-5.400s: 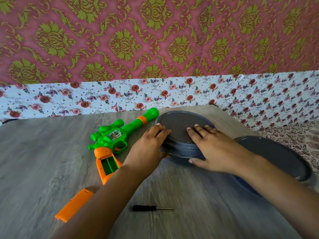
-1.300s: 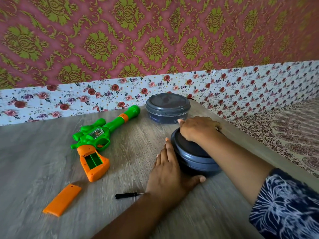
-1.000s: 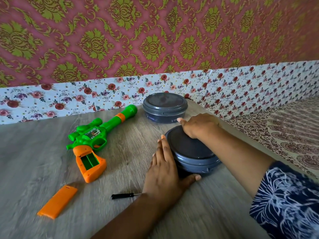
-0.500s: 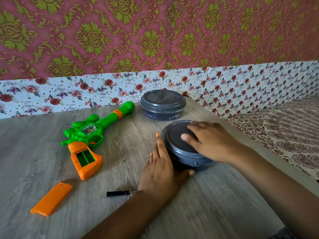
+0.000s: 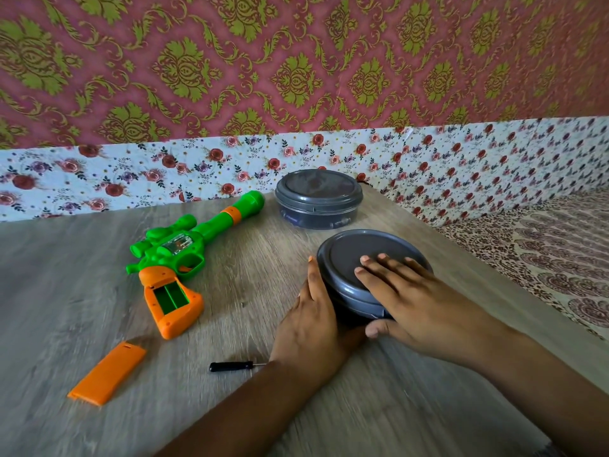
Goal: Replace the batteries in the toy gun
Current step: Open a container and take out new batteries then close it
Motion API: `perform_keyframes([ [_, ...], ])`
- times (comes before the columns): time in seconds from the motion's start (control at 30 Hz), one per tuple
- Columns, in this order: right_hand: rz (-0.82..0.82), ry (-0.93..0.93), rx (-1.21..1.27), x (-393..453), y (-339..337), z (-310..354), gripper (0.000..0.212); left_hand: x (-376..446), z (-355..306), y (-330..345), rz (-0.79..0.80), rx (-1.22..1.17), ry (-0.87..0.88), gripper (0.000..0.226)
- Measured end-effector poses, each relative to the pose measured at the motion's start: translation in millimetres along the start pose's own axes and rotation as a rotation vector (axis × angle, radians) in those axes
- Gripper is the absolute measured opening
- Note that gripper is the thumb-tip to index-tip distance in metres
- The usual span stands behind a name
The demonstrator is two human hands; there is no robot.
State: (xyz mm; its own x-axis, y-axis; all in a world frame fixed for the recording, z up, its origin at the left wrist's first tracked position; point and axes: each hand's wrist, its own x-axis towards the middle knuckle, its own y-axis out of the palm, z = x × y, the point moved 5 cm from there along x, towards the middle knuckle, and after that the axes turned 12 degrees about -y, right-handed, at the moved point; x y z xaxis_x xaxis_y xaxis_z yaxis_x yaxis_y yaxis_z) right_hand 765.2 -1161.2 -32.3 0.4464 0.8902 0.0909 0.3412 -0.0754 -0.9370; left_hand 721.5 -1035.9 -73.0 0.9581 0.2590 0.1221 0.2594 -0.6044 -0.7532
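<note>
Pressing my right hand flat on the lid of the near grey container at frame centre-right, fingers straight, thumb hooked under the rim; a second ago it was bunched at the far edge. My left hand braces the side, fingers extended. I judge the lid is about to come off for fresh batteries. At centre-left lies the toy gun, compartment empty, with its orange cover and screwdriver lower left.

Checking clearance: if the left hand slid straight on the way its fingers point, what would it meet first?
Hedged, since depth is unclear: the left hand points up-table along the near container. Bare table lies ahead, then probably the far lidded container.
</note>
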Motion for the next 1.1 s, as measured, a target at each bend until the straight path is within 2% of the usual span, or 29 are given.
perform_keyframes([
  [0.17, -0.316, -0.067, -0.064, -7, 12, 7, 0.071, 1, 1, -1, -0.029, -0.067, 0.031, 0.121],
  [0.3, -0.406, -0.088, -0.152, -4, 9, 12, 0.067, 1, 3, 1, -0.033, -0.058, 0.021, 0.118],
  [0.5, -0.423, -0.081, -0.150, 2, 1, 14, 0.066, 3, 7, 5, -0.014, -0.168, 0.010, 0.116],
  [0.67, -0.461, -0.090, -0.156, 5, -1, 14, 0.051, 7, 9, 6, -0.008, -0.244, 0.004, 0.110],
  [0.87, -0.510, -0.112, -0.109, 5, -28, 3, 0.048, 6, 8, 9, 0.005, -0.104, 0.033, 0.117],
  [1.03, -0.484, -0.097, 0.044, -1, -40, -13, 0.057, 3, 4, 8, 0.003, -0.088, 0.056, 0.102],
  [1.1, -0.498, -0.073, 0.097, -6, -42, -24, 0.054, 2, 3, 8, -0.006, -0.056, 0.048, 0.099],
])
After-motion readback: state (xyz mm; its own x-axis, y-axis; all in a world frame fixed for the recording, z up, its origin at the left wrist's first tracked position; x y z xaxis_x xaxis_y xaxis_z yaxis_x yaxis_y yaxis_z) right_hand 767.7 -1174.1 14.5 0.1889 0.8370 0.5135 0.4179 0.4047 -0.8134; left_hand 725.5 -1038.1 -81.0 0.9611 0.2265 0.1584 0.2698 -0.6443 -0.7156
